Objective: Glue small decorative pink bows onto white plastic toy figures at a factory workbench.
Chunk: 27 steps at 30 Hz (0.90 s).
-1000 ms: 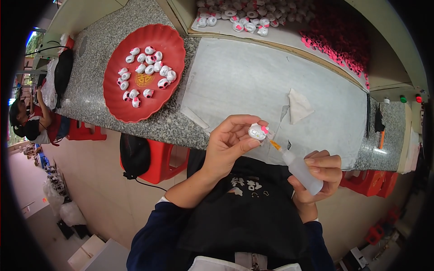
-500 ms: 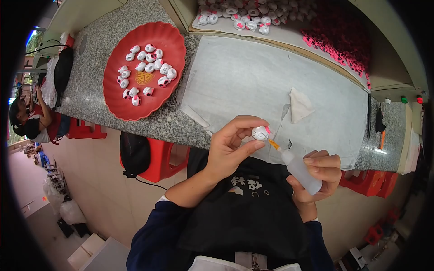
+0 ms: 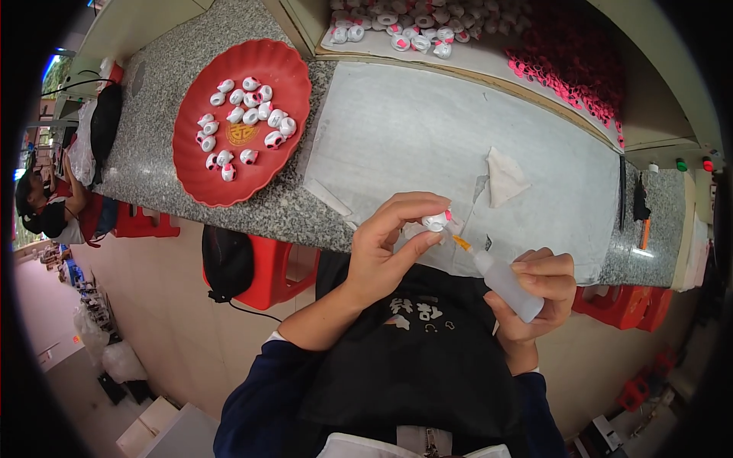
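Observation:
Between the thumb and fingertips of my left hand point(image 3: 385, 248) is a small white figurine head point(image 3: 436, 221) with a pink part on it. My right hand point(image 3: 538, 294) is wrapped round a translucent white squeeze bottle point(image 3: 508, 286), tilted so that its thin orange nozzle point(image 3: 462, 243) points up at the figurine head. A small gap seems to lie between the nozzle tip and the head. Both hands are above the near edge of a whitish sheet point(image 3: 382, 130) on the bench.
Left of the sheet, a red scalloped plate point(image 3: 187, 145) bears several similar heads. A folded white cloth point(image 3: 505, 177) lies on the sheet. The shelf behind holds piles of white heads point(image 3: 427, 23) and pink pieces point(image 3: 565, 84). Red stools point(image 3: 279, 271) stand below; another person point(image 3: 57, 202) sits far left.
My left hand has turned the figurine head a little and drawn it slightly up and left, away from the nozzle tip. My right hand with the bottle is nearly still.

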Available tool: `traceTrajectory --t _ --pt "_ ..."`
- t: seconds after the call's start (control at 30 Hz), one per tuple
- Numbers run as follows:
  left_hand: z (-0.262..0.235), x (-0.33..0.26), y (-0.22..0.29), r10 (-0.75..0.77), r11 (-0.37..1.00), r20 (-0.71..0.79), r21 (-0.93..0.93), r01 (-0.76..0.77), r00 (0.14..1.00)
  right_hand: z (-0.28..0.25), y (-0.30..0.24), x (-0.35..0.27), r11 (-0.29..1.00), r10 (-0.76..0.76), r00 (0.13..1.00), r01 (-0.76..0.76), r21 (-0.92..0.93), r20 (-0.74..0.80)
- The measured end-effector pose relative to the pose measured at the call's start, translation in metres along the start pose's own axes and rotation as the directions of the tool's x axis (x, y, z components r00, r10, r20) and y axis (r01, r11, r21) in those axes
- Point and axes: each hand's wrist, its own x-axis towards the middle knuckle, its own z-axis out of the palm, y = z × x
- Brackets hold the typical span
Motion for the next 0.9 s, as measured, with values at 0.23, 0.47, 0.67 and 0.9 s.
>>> traceTrajectory --t 0.23,0.47,0.67,0.9 --pt "-0.01 0.01 0.006 -0.086 0.974 -0.137 -0.219 0.055 0.987 -0.015 0.026 0.021 0.969 0.162 0.987 -0.16 0.187 0.001" --pt "-0.029 0.02 0.016 -0.085 0.956 -0.238 -0.294 0.011 0.967 -0.037 0.113 0.105 0.901 0.422 0.904 -0.427 0.075 0.072" --pt "-0.027 0.013 0.006 -0.152 0.951 -0.17 -0.292 0.098 0.974 -0.029 0.156 0.155 0.597 0.126 0.988 -0.145 -0.789 -0.086" --pt "-0.026 0.008 0.013 -0.15 0.948 -0.091 -0.297 0.117 0.985 -0.026 0.146 0.149 0.586 0.175 0.98 -0.182 -0.79 -0.095"
